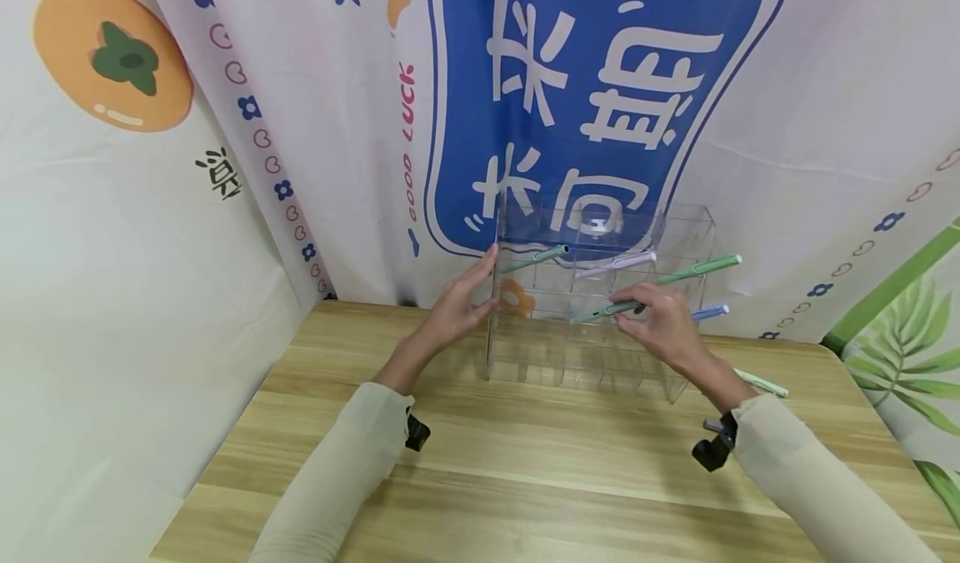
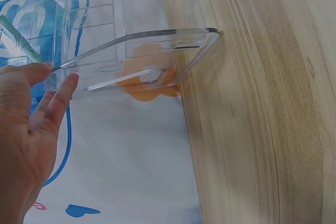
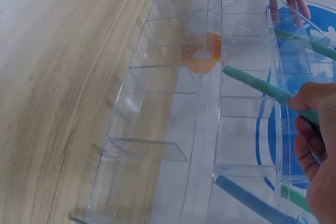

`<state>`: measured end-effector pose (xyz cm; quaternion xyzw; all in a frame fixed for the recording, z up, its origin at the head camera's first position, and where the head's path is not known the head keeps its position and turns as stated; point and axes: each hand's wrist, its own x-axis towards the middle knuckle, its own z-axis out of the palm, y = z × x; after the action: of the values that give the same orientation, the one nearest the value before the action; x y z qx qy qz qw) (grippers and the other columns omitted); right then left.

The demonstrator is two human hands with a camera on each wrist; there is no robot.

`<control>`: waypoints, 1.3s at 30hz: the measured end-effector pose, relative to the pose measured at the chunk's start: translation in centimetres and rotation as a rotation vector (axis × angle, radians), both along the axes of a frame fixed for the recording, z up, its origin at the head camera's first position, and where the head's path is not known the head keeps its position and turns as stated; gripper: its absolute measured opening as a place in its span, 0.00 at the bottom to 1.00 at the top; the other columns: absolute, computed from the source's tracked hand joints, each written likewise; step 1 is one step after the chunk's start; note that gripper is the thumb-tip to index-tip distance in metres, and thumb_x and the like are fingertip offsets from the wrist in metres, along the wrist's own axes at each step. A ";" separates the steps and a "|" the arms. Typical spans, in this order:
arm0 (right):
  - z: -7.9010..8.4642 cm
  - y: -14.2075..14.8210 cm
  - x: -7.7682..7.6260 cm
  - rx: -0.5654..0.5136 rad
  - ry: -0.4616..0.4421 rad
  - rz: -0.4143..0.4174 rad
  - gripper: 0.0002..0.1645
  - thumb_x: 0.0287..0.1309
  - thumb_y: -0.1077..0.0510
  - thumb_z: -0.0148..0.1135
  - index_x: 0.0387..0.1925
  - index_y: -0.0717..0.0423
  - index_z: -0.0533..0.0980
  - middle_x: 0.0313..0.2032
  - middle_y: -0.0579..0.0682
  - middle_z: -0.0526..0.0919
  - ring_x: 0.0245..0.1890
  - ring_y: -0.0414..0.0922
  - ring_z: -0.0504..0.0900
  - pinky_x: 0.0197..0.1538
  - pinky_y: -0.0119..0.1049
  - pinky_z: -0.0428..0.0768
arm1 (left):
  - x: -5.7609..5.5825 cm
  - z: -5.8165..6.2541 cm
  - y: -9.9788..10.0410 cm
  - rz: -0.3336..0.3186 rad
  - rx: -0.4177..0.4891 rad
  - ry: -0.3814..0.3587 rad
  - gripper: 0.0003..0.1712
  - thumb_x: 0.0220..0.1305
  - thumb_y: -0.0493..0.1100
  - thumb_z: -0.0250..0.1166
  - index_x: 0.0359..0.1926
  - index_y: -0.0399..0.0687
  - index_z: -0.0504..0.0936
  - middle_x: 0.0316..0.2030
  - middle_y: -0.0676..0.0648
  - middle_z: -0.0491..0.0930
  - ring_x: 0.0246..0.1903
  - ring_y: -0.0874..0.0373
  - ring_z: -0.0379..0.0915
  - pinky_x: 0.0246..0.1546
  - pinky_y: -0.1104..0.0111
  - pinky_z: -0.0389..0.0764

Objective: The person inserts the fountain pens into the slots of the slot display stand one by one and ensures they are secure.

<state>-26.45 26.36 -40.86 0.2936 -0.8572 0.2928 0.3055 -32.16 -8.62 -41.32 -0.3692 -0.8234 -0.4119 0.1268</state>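
Observation:
A clear acrylic pen rack [image 1: 525,346] with several tiers of compartments stands on the table. My right hand [image 1: 660,321] pinches a teal pen [image 3: 257,85] between thumb and fingers. The pen's far end lies within a middle-tier compartment. My left hand [image 1: 457,301] touches the rack's left side panel with fairly straight fingers [image 2: 63,93]. Above the held pen, a grey-green pen [image 1: 547,255], a lilac pen [image 1: 618,263] and a green pen [image 1: 705,270] slant in an upper tier. A blue pen [image 3: 247,198] sits in the same tier as the teal one.
A pale green pen [image 1: 761,382] lies on the wooden table [image 1: 525,480] right of the rack, partly behind the right forearm. A dark pen end [image 1: 711,425] shows near the right wrist. A printed curtain [image 1: 360,171] hangs close behind the rack.

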 end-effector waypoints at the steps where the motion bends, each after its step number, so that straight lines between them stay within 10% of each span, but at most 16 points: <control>1: 0.0 0.0 0.0 -0.001 -0.006 -0.001 0.17 0.46 0.77 0.78 0.40 0.65 0.88 0.38 0.57 0.91 0.33 0.52 0.89 0.30 0.47 0.89 | 0.0 0.0 0.0 0.001 -0.001 0.002 0.51 0.62 0.21 0.70 0.81 0.33 0.54 0.82 0.42 0.50 0.81 0.47 0.49 0.78 0.64 0.64; 29: 1.3 2.2 1.6 0.076 0.089 -0.046 0.24 0.39 0.70 0.86 0.43 0.65 0.87 0.41 0.60 0.91 0.39 0.57 0.90 0.43 0.54 0.88 | 0.1 0.0 0.1 -0.001 0.005 0.037 0.52 0.61 0.20 0.70 0.81 0.31 0.55 0.82 0.39 0.51 0.81 0.44 0.51 0.77 0.62 0.66; 39: 3.3 4.0 3.1 0.065 0.146 0.004 0.28 0.34 0.71 0.86 0.44 0.65 0.87 0.42 0.60 0.91 0.42 0.59 0.88 0.62 0.11 0.68 | 0.0 0.1 0.1 0.010 -0.007 0.050 0.53 0.61 0.21 0.71 0.81 0.33 0.54 0.82 0.39 0.52 0.80 0.43 0.53 0.76 0.62 0.69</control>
<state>-23.30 30.32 -37.60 0.3258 -0.8409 0.2433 0.3570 -32.18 -8.49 -41.26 -0.3755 -0.8232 -0.3992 0.1481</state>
